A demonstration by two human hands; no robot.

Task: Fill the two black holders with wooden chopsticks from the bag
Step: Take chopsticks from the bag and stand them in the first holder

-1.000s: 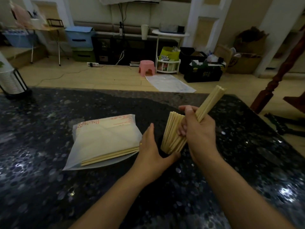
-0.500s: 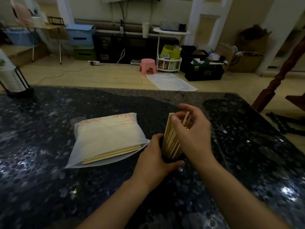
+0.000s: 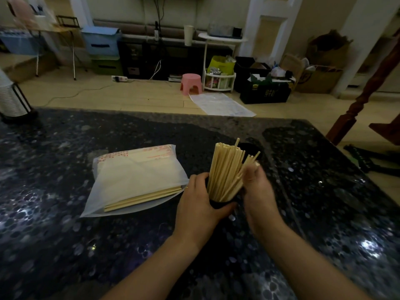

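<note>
Single head cam, looks fwd & down, close over dark countertop (image 3: 65, 245), room behind.

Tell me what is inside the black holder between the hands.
A fanned bundle of pale wooden chopsticks stands in the black holder, tips upward. Their lower ends and the holder's floor are hidden by its wall and the left hand.

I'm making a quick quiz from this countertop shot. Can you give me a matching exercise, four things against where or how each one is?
Things:
1. left hand
2. right hand
3. bag
4. pink stool

States:
A. lies flat on the counter, some chopsticks inside
B. stands on the floor beyond the counter
C. curled round the near black holder
D. blurred, against the right side of the chopsticks standing in that holder

Pairs: 1-C, 2-D, 3-A, 4-B
</note>
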